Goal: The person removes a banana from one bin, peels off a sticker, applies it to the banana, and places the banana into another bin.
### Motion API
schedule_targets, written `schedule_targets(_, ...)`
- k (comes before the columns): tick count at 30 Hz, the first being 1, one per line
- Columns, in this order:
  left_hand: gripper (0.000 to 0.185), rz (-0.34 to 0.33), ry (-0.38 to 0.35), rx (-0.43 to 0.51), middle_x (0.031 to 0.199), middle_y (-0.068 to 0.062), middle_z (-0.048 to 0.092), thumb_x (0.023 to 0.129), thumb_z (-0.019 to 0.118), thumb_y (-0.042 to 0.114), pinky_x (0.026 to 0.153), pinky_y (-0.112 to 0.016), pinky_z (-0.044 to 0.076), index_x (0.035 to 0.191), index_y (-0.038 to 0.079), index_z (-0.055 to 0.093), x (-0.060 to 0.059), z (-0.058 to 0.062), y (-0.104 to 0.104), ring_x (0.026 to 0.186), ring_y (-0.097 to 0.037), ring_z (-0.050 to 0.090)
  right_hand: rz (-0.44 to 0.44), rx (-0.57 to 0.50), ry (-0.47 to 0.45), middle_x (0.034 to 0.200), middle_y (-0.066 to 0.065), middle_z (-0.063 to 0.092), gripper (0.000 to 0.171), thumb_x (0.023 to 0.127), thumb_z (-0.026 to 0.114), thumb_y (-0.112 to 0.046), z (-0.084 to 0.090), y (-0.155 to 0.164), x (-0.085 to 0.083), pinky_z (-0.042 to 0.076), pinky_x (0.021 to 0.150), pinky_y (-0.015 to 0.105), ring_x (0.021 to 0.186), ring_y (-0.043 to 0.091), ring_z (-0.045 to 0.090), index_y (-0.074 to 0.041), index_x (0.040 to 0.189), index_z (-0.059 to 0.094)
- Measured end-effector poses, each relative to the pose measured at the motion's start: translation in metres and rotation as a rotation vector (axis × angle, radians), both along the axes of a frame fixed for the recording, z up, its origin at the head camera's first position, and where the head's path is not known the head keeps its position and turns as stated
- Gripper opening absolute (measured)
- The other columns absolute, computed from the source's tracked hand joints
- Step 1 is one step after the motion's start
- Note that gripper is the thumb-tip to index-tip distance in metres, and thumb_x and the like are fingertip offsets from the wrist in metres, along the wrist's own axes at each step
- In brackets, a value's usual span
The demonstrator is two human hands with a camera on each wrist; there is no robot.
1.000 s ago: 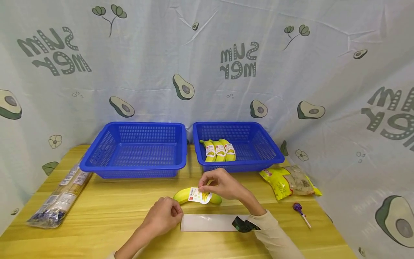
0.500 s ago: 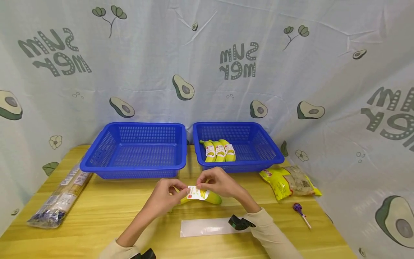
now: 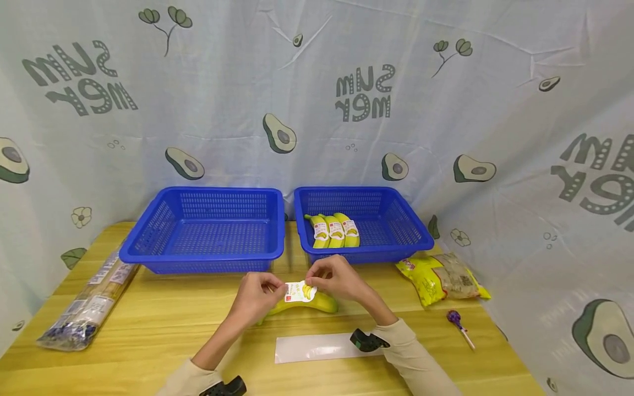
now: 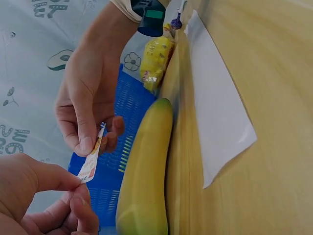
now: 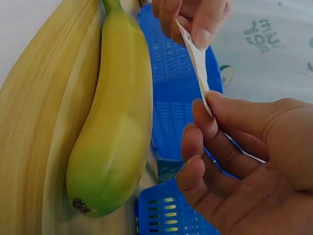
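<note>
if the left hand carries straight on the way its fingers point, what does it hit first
Most likely the right hand. The left hand pinches one end of the sticker, fingers pointing across it to the right hand's fingers at the other end. The banana lies just below that line.

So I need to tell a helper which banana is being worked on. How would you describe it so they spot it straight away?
Start at the two blue baskets at the back of the wooden table. Just in front of the gap between them, one banana lies alone on the tabletop, behind a white backing strip. Unlike the three labelled bananas in the right basket, it is bare, and both hands pinch a sticker over it.
</note>
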State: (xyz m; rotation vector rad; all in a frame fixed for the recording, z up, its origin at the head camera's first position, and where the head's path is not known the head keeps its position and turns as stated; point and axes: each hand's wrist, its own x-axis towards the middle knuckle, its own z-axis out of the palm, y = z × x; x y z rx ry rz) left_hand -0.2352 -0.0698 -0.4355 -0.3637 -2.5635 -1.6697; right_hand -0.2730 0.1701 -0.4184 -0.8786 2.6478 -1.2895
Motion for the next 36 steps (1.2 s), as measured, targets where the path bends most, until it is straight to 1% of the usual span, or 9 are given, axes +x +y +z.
schedule_targets(6, 0.011, 0.053, 0.092, -0.104, 0.069, 0.003, 0.068, 0.085, 0.080, 0.002, 0.053, -0.024, 0.043, 0.076, 0.008, 0.078, -0.004, -0.007, 0.003, 0.058, -0.009, 0.052, -0.006, 0.034, 0.067, 0.083, 0.002, 0.076, 0.006, 0.097, 0.080, -0.005, -0.009, -0.002, -0.004, 0.057, 0.066, 0.025, 0.073, 0.002, 0.060, -0.003, 0.091, 0.078)
schedule_targets(10, 0.012, 0.088, 0.104, -0.176, 0.067, 0.006, 0.065, 0.084, 0.080, 0.005, 0.051, -0.025, 0.042, 0.074, 0.011, 0.077, -0.006, -0.010, 0.004, 0.056, -0.007, 0.051, -0.015, 0.046, 0.080, 0.082, 0.001, 0.074, 0.007, 0.097, 0.080, -0.005, -0.014, -0.004, -0.005, 0.056, 0.065, 0.023, 0.073, 0.001, 0.060, -0.003, 0.091, 0.078)
schedule_targets(13, 0.014, 0.099, 0.111, -0.210, 0.064, 0.007, 0.063, 0.084, 0.081, 0.005, 0.049, -0.026, 0.042, 0.073, 0.012, 0.076, -0.006, -0.012, 0.006, 0.054, -0.007, 0.050, -0.034, 0.052, 0.078, 0.081, -0.001, 0.073, 0.007, 0.097, 0.080, -0.004, -0.018, -0.006, -0.004, 0.055, 0.065, 0.022, 0.072, 0.000, 0.059, -0.005, 0.090, 0.077)
schedule_targets(15, 0.015, 0.103, 0.132, -0.230, 0.062, 0.008, 0.062, 0.083, 0.081, 0.005, 0.049, -0.027, 0.042, 0.072, 0.013, 0.076, -0.006, -0.013, 0.007, 0.055, -0.007, 0.050, -0.041, 0.059, 0.085, 0.081, -0.002, 0.072, 0.008, 0.097, 0.080, -0.003, -0.020, -0.007, -0.004, 0.054, 0.066, 0.021, 0.072, 0.000, 0.059, -0.006, 0.090, 0.077)
schedule_targets(20, 0.020, 0.108, 0.215, -0.288, 0.060, 0.011, 0.060, 0.082, 0.081, 0.003, 0.052, -0.027, 0.046, 0.069, 0.015, 0.073, -0.006, -0.018, 0.009, 0.059, -0.007, 0.052, -0.040, 0.068, 0.117, 0.081, -0.001, 0.072, 0.008, 0.097, 0.079, -0.003, -0.025, -0.008, -0.004, 0.055, 0.066, 0.022, 0.073, 0.001, 0.059, -0.005, 0.090, 0.076)
schedule_targets(23, 0.021, 0.110, 0.246, -0.302, 0.060, 0.012, 0.059, 0.081, 0.080, 0.002, 0.054, -0.028, 0.046, 0.068, 0.016, 0.071, -0.006, -0.021, 0.009, 0.060, -0.006, 0.053, -0.043, 0.069, 0.125, 0.081, 0.000, 0.071, 0.009, 0.098, 0.078, -0.002, -0.027, -0.009, -0.004, 0.055, 0.066, 0.022, 0.073, 0.002, 0.059, -0.005, 0.090, 0.075)
schedule_targets(29, 0.023, 0.119, 0.252, -0.315, 0.061, 0.012, 0.058, 0.082, 0.083, 0.004, 0.054, -0.028, 0.047, 0.069, 0.017, 0.069, -0.007, -0.025, 0.010, 0.060, -0.006, 0.054, -0.023, 0.080, 0.160, 0.080, -0.001, 0.069, 0.010, 0.097, 0.079, 0.000, -0.032, -0.008, -0.005, 0.054, 0.065, 0.021, 0.072, 0.001, 0.057, -0.004, 0.089, 0.074)
schedule_targets(33, 0.027, 0.124, 0.243, -0.297, 0.063, 0.010, 0.058, 0.081, 0.086, 0.003, 0.054, -0.029, 0.047, 0.071, 0.017, 0.066, -0.008, -0.026, 0.010, 0.061, -0.006, 0.053, -0.004, 0.076, 0.234, 0.083, 0.001, 0.067, 0.009, 0.094, 0.082, 0.001, -0.032, -0.010, -0.004, 0.054, 0.066, 0.022, 0.074, 0.004, 0.058, -0.003, 0.091, 0.075)
schedule_targets(36, 0.028, 0.116, 0.247, -0.281, 0.065, 0.009, 0.057, 0.080, 0.087, 0.001, 0.055, -0.028, 0.045, 0.074, 0.017, 0.065, -0.008, -0.026, 0.010, 0.061, -0.006, 0.051, 0.039, 0.076, 0.284, 0.088, 0.005, 0.066, 0.006, 0.092, 0.084, -0.001, -0.030, -0.011, -0.003, 0.054, 0.064, 0.022, 0.074, 0.009, 0.060, -0.003, 0.094, 0.079)
